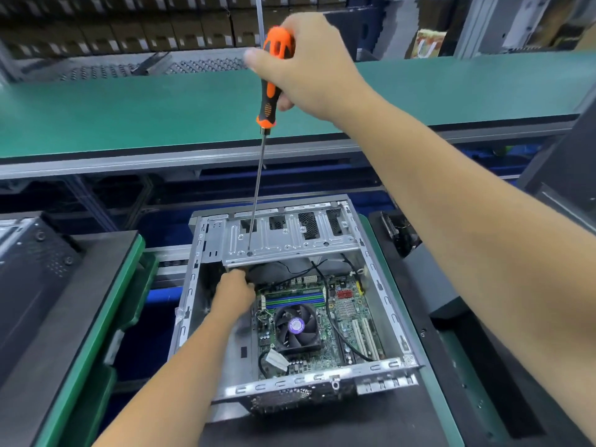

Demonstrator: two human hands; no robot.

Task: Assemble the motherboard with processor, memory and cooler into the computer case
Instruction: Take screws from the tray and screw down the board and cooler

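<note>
While an open computer case (290, 304) lies on its side on a dark mat, a person works over it with both bare hands. Inside the case sits a green motherboard (338, 317), flat against the case floor. On the board a black cooler fan (298, 327) with a purple centre label stands near the middle, and blue and green memory slots (295, 300) run in a row just beyond the fan. Black cables (329, 304) trail across the board. A silver drive bracket (283, 240) spans the far end of the case, above the board's far edge.

The right hand (309, 66) is raised high above the case, fingers curled tightly round the orange and black handle of a long screwdriver (267, 101). From this grip the thin metal shaft runs steeply down and slightly leftward, and its tip meets a hole in the drive bracket. The motherboard lies well below the right hand's grip, beneath and nearer than the tip.

The left hand (235, 291) reaches inside the case, at the board's far left corner, just under the bracket's edge. Its fingers curl forward out of sight, so whether they pinch anything cannot be told. The cooler fan sits just to the right of this hand and a little nearer.

A green conveyor belt (129, 108) runs across the scene beyond the case. Another dark case (29, 279) rests to the left.
</note>
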